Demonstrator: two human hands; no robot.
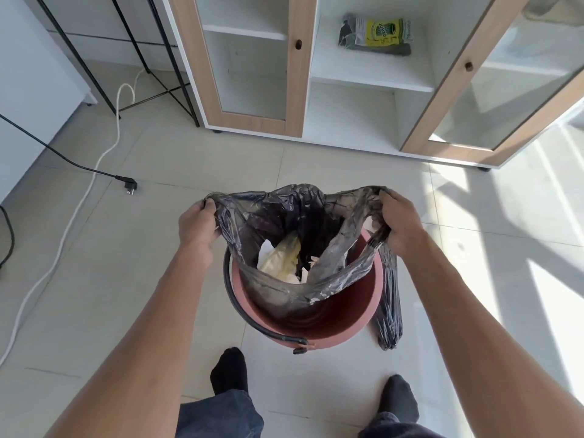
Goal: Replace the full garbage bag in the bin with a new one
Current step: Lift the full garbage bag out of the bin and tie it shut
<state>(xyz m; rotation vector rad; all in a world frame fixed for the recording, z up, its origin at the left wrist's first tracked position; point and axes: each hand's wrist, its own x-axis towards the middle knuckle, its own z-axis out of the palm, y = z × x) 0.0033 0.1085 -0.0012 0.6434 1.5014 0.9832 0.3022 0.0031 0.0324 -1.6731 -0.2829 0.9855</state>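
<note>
Black crinkled plastic garbage bag [284, 216] sits in the round reddish-pink plastic bin [347, 314] on the tiled floor [126, 248], waste showing inside. Left hand [197, 227] at nine o'clock and right hand [399, 221] at three o'clock have fingers clamped on its rim.

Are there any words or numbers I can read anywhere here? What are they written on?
Yellow label on the packet on the cabinet shelf: it has dark print, turned sideways and too blurred to read.
Black garbage bag, red bin, plug on the floor: no writing shows.
Nothing else carries readable text.
</note>
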